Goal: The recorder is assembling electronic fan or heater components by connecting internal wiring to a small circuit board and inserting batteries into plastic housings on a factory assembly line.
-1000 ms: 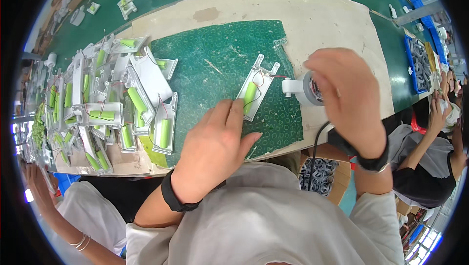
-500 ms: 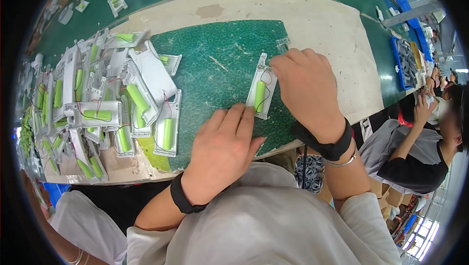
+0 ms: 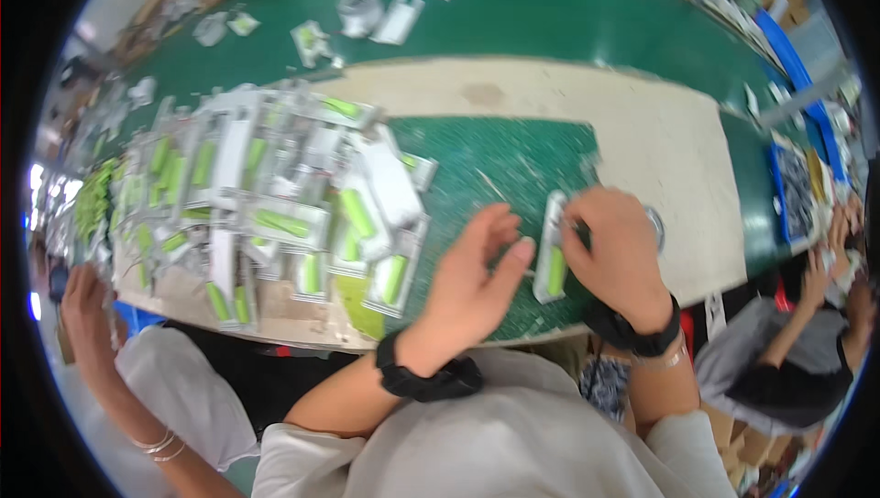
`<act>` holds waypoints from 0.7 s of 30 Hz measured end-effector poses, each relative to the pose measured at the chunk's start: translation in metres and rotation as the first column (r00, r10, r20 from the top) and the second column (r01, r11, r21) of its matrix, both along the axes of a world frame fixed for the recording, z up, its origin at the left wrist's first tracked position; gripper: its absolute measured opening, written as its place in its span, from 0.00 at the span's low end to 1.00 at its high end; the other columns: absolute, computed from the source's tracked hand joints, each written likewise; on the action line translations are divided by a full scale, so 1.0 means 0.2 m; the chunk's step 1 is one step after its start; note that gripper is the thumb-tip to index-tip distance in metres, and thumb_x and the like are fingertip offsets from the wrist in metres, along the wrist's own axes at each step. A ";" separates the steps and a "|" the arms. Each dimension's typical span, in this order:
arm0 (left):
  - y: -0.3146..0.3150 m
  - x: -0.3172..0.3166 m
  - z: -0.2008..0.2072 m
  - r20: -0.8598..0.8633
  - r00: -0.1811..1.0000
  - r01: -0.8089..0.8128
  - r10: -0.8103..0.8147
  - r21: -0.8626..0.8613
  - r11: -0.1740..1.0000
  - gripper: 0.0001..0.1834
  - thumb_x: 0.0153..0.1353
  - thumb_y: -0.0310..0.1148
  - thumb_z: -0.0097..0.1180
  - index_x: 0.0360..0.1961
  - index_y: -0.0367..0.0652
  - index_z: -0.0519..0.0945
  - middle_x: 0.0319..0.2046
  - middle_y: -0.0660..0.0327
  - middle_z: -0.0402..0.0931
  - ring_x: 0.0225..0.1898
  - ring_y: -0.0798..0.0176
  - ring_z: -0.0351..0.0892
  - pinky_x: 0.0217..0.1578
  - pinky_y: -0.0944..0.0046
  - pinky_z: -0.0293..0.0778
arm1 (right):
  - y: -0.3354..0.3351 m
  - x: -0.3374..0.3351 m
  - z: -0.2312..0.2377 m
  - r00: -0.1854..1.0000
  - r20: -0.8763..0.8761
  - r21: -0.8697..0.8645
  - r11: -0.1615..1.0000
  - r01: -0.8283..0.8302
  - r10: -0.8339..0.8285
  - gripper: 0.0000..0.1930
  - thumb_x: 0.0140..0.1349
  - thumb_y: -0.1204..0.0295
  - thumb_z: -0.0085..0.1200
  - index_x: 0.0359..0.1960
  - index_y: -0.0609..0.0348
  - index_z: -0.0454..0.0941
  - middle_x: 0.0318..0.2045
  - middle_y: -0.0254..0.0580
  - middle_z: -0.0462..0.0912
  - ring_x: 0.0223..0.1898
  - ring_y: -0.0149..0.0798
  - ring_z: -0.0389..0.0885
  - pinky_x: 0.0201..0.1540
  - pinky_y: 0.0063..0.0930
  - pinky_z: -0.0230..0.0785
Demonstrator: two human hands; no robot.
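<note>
Left hand (image 3: 472, 282) has come off the housing (image 3: 549, 243), right of frame centre, fingers parted; only the right hand (image 3: 616, 249) now attends its upper end, grip indeterminable.

Both hands (image 3: 472, 278) (image 3: 616, 246) — left loosely cupped, right palm-down

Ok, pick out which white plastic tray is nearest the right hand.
The white plastic tray with a light-green cylinder, lying by itself on the green mat beside the right hand; the heaped white trays lie farther left.
</note>
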State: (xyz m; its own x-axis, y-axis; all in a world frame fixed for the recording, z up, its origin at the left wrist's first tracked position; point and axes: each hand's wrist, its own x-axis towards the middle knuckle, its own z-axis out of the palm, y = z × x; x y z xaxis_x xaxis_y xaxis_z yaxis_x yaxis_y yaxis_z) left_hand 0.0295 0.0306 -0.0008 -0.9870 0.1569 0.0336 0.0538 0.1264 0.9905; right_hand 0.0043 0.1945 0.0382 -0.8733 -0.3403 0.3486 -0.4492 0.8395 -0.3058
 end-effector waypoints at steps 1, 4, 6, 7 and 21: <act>-0.01 0.00 -0.02 0.205 0.977 -0.089 0.061 0.132 0.987 0.20 0.59 0.32 0.51 0.51 0.35 0.65 0.44 0.52 0.71 0.43 0.61 0.73 0.43 0.67 0.70 | -0.02 0.00 -0.01 0.999 0.014 -0.066 0.997 -0.050 0.051 0.06 0.42 0.78 0.52 0.24 0.57 0.70 0.23 0.42 0.71 0.28 0.46 0.71 0.31 0.37 0.61; 0.09 -0.04 -0.05 0.206 0.978 0.021 -0.045 0.114 0.993 0.23 0.64 0.40 0.42 0.55 0.35 0.61 0.51 0.53 0.65 0.51 0.64 0.65 0.51 0.66 0.62 | 0.02 0.08 -0.01 0.995 0.096 -0.137 0.991 0.002 0.012 0.08 0.43 0.80 0.53 0.27 0.60 0.70 0.25 0.46 0.72 0.30 0.50 0.72 0.32 0.38 0.64; 0.20 -0.09 -0.08 0.260 0.902 0.167 -0.346 0.528 0.833 0.23 0.65 0.41 0.38 0.54 0.34 0.63 0.52 0.56 0.62 0.53 0.64 0.61 0.54 0.66 0.59 | 0.05 0.10 -0.02 0.996 0.091 -0.227 0.974 0.018 0.003 0.07 0.43 0.81 0.51 0.26 0.61 0.70 0.24 0.47 0.71 0.28 0.49 0.71 0.31 0.36 0.64; 0.28 -0.11 -0.13 0.285 0.882 0.140 -0.376 0.603 0.785 0.23 0.65 0.41 0.39 0.53 0.35 0.64 0.49 0.57 0.65 0.49 0.66 0.63 0.50 0.68 0.61 | 0.09 0.10 -0.05 0.998 0.063 -0.227 0.974 -0.005 0.020 0.06 0.43 0.80 0.52 0.25 0.60 0.70 0.25 0.47 0.71 0.27 0.49 0.71 0.30 0.37 0.64; 0.35 -0.09 -0.15 0.189 0.931 0.138 -0.312 0.610 0.781 0.24 0.66 0.52 0.28 0.34 0.42 0.68 0.20 0.66 0.68 0.17 0.73 0.65 0.15 0.74 0.62 | 0.15 0.05 0.06 0.900 0.411 0.020 0.986 -0.168 0.146 0.11 0.50 0.72 0.56 0.33 0.64 0.73 0.32 0.48 0.75 0.32 0.49 0.74 0.34 0.34 0.67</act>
State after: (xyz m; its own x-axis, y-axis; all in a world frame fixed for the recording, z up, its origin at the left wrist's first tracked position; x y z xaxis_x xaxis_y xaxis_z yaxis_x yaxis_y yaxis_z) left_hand 0.0124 0.1000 -0.0305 -0.9090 0.4118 -0.0646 -0.2665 -0.4550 0.8497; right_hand 0.0145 0.2248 0.0508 -0.8688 -0.4928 -0.0478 -0.4226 0.7884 -0.4469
